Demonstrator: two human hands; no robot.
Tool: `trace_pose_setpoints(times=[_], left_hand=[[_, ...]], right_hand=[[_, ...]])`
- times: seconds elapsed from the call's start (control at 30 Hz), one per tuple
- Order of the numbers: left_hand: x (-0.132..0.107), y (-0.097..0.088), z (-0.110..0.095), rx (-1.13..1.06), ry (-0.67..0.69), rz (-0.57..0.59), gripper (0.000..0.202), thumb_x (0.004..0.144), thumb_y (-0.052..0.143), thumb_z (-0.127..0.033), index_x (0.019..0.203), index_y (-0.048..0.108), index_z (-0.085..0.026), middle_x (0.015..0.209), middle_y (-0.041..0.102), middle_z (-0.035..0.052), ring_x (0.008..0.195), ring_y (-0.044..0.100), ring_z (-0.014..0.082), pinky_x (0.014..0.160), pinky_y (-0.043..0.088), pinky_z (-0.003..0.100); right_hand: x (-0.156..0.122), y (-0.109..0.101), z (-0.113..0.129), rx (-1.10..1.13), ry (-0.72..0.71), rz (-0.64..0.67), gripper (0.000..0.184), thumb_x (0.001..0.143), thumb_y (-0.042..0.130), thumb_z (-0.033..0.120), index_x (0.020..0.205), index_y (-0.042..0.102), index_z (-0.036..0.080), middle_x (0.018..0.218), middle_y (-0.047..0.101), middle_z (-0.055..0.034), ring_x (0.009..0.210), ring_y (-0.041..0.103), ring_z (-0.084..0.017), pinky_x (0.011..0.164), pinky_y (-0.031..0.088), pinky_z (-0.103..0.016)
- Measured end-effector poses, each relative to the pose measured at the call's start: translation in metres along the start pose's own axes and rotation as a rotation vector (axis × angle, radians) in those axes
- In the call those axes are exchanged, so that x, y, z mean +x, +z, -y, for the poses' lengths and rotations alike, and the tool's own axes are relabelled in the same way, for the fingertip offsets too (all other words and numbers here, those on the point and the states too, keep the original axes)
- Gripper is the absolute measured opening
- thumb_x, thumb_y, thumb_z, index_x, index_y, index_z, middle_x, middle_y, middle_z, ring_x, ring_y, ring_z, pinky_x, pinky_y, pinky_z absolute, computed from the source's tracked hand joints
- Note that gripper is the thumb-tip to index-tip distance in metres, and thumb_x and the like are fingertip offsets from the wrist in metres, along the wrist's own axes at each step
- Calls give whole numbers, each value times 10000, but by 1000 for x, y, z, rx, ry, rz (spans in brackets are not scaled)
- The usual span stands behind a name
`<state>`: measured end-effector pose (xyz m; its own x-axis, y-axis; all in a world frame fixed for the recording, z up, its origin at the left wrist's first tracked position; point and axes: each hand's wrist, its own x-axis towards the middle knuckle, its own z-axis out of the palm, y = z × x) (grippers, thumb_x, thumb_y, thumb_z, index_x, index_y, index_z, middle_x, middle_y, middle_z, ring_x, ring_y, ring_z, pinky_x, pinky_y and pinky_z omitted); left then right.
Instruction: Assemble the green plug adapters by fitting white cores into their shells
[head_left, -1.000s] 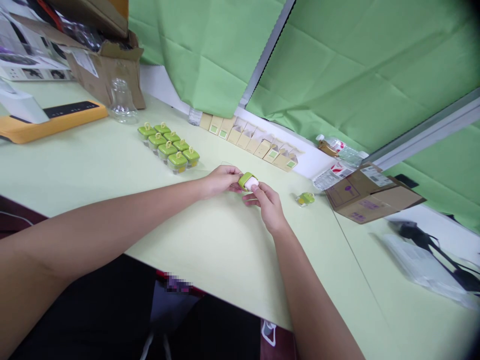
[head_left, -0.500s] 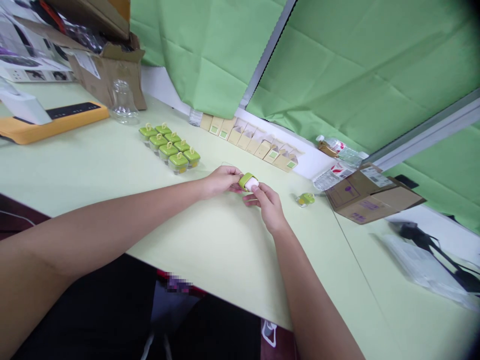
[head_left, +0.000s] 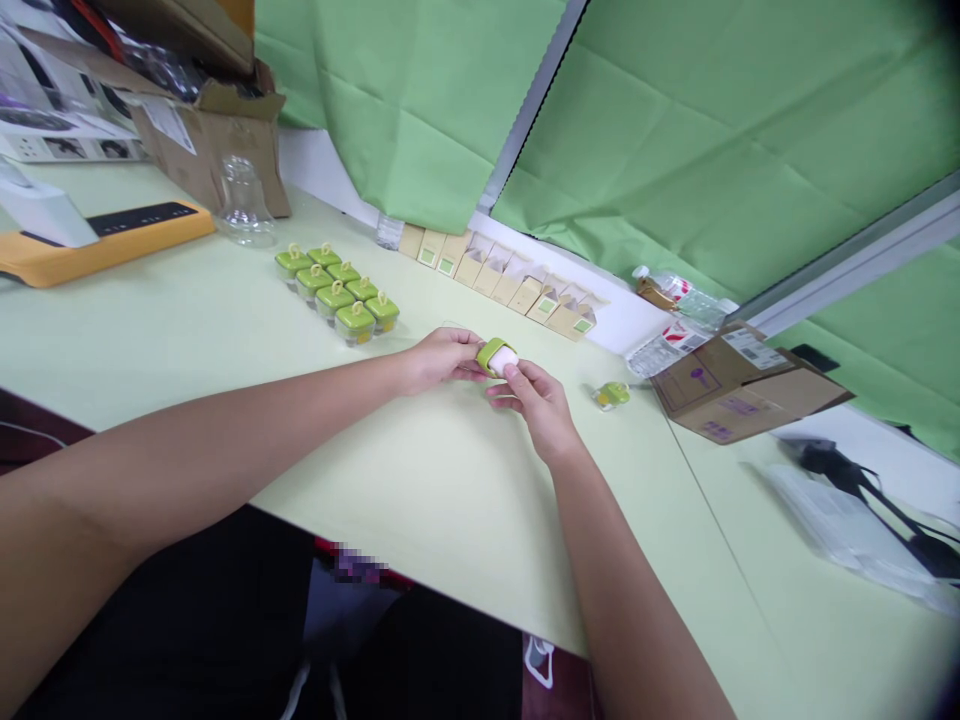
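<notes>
Both of my hands meet over the pale green table [head_left: 450, 500] on one small jar with a green lid [head_left: 497, 356]. My left hand [head_left: 439, 360] pinches the lid side with closed fingers. My right hand [head_left: 536, 403] grips the pale end of the same jar, fingers curled round it. To the left, several identical green-lidded jars [head_left: 337, 293] stand in two rows. One more green-lidded jar [head_left: 611, 395] lies alone to the right of my right hand.
A row of small tan boxes [head_left: 499, 278] lines the wall under the green cloth. A brown cardboard box [head_left: 739, 390] and plastic water bottles [head_left: 667, 345] lie at right. At back left are a clear glass bottle [head_left: 241, 205], a torn carton [head_left: 217, 130] and an orange device [head_left: 105, 240].
Almost nothing differs. My hands stay on the jar; the right hand's fingers have shifted slightly on its pale end.
</notes>
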<state>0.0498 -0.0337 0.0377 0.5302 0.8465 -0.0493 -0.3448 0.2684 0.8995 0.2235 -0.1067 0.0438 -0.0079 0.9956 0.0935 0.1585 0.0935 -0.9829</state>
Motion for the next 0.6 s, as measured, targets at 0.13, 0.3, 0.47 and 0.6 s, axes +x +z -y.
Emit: trace_pose_setpoints(times=[0.13, 0.3, 0.47, 0.6], left_hand=[[1, -1, -1, -74, -24, 46, 66, 813, 704, -85, 849, 649, -97, 855, 742, 100, 760, 734, 170, 871, 577, 363], [-1, -1, -3, -94, -40, 38, 39, 857, 646, -64, 872, 643, -100, 863, 745, 100, 752, 741, 173, 857, 580, 359], [-1, 0, -4, -102, -42, 53, 49, 861, 638, -62, 886, 654, -101, 873, 750, 107, 759, 741, 173, 864, 579, 358], [-1, 0, -3, -102, -40, 58, 35, 855, 652, -69, 872, 648, -99, 870, 749, 108, 737, 738, 171, 865, 577, 365]], right_hand=[[0, -3, -1, 59, 9, -1, 400, 782, 757, 544, 1033, 718, 234, 1018, 717, -41, 817, 694, -169, 754, 587, -320], [1, -4, -2, 82, 18, -2, 372, 785, 762, 535, 1014, 726, 243, 1043, 727, -42, 833, 701, -162, 764, 589, -305], [2, -4, -6, 72, 30, -13, 362, 773, 767, 547, 964, 730, 242, 998, 740, -41, 800, 697, -157, 751, 584, -309], [4, -2, -7, 68, 38, -38, 353, 763, 776, 530, 940, 728, 229, 961, 738, -39, 771, 690, -152, 731, 578, -306]])
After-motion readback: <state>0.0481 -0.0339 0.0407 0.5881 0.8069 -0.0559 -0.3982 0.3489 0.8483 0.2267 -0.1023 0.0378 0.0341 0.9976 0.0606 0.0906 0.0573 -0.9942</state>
